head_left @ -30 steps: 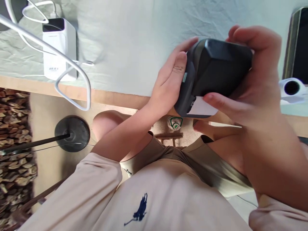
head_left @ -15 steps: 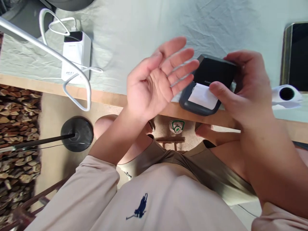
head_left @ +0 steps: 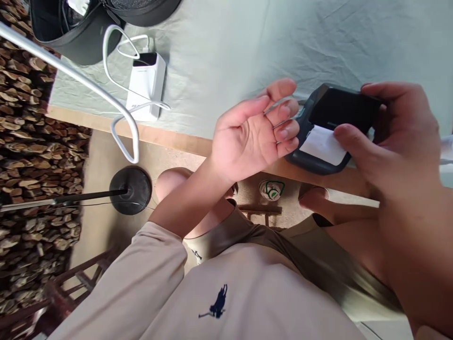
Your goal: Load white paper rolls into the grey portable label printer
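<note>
Right hand (head_left: 396,137) grips a small black printer (head_left: 331,127) at 2 o'clock, over the table's near edge, thumb resting on the white paper (head_left: 323,146) at its slot. Left hand (head_left: 253,134) is spread open, palm up and empty, fingertips just beside the printer's left end. The paper appears seated; the printer is judged not yet set down. The table (head_left: 170,137), wooden-edged, bears a pale green cloth (head_left: 226,52). At 11 o'clock lie a white power bank (head_left: 145,87) with a looped cable (head_left: 118,123), and a dark bag (head_left: 81,28) beyond. Stacked firewood (head_left: 31,141) fills 9 o'clock.
</note>
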`<move>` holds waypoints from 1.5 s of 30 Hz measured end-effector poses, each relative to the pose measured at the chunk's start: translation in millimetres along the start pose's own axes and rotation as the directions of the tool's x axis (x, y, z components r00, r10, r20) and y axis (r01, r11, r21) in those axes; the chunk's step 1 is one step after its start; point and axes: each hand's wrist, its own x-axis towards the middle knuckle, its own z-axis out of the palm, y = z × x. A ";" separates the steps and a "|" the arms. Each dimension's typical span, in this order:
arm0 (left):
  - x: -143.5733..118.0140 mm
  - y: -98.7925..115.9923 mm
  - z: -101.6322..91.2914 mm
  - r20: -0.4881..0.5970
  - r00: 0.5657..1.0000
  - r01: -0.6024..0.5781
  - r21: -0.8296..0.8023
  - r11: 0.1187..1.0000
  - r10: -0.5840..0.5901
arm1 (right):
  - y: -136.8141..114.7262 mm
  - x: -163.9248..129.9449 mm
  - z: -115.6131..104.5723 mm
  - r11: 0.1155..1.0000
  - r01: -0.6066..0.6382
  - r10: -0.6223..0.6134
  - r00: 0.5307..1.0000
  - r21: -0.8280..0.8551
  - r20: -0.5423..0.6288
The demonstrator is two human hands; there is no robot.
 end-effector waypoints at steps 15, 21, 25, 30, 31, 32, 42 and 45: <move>0.4 5.5 3.4 0.209 0.976 0.093 -0.152 0.984 -0.059 | -3.3 -0.7 -0.1 1.000 -0.014 0.014 1.000 0.006 -0.017; 3.0 1.7 2.4 0.258 0.965 0.084 -0.172 0.982 -0.038 | 1.0 0.1 -0.1 1.000 -0.001 0.001 1.000 0.015 -0.004; 3.7 0.2 2.9 0.257 0.966 0.081 -0.167 0.983 -0.036 | -2.9 -0.4 -1.8 1.000 -0.023 0.023 1.000 -0.006 -0.012; 4.1 -0.1 5.2 0.221 0.974 0.079 -0.179 0.981 -0.038 | -9.2 -1.0 -3.3 0.998 -0.051 0.051 0.999 -0.019 -0.007; 4.0 -0.1 5.8 0.221 0.974 0.084 -0.183 0.979 -0.042 | -9.6 -1.0 -2.8 0.998 -0.054 0.053 0.999 -0.018 -0.004; 3.7 -0.1 6.4 0.216 0.975 0.087 -0.188 0.978 -0.045 | -9.7 -1.0 -2.0 0.998 -0.053 0.053 0.999 -0.018 -0.004; 11.3 -3.0 -17.2 0.191 0.936 -0.329 0.177 0.928 0.295 | -4.9 2.4 -7.2 0.990 -0.131 0.134 0.989 -0.051 0.065; 9.9 -7.0 -32.0 0.236 0.881 -0.474 0.448 0.758 0.411 | 2.0 4.5 -7.9 0.980 -0.166 0.176 0.980 -0.110 0.093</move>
